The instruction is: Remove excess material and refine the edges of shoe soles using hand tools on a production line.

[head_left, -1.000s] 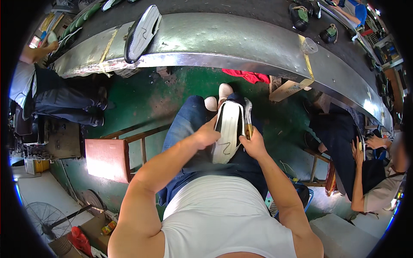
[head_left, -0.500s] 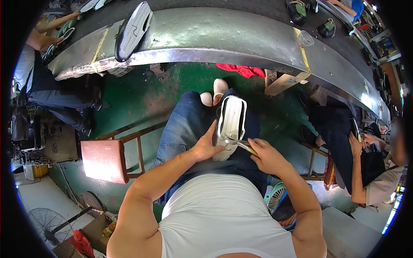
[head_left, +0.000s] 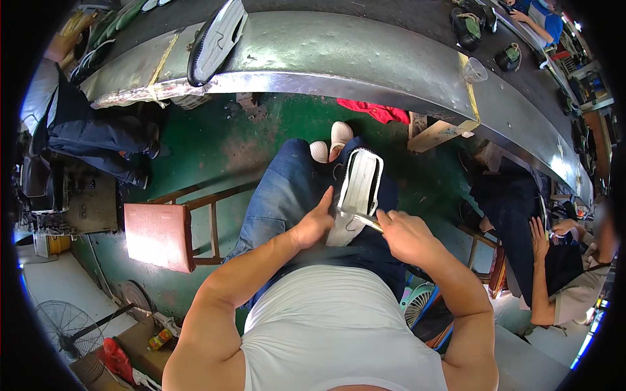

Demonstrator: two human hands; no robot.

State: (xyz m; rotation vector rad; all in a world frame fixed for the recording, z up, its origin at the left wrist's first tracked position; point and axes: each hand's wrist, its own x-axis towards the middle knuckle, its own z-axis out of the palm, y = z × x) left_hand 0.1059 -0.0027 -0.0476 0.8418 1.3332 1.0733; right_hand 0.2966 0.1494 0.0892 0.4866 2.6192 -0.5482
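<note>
A shoe upper with a pale sole side turned up and a black-and-white edge (head_left: 360, 184) rests across my lap, its long axis pointing away from me. At its left near edge, my left hand (head_left: 314, 225) grips it, the thumb stretched along the side. My right hand (head_left: 405, 236) is closed round the handles of metal pliers (head_left: 365, 220). The jaws of the pliers lie over the near half of the shoe, close to my left fingers. Whether the jaws pinch the material is too small to tell.
A metal-edged bench (head_left: 326, 45) curves across the front, with another shoe (head_left: 218, 42) leaning on its edge. To the left stands a stool with a pink seat (head_left: 158, 236). Co-workers sit at both sides; one (head_left: 541, 247) works at the right. A fan (head_left: 417, 303) is beside my right hip.
The pliers have turned flatter over the shoe, and the shoe has tilted slightly. My left fingers have shifted a little toward me. The whole view has moved slightly.
</note>
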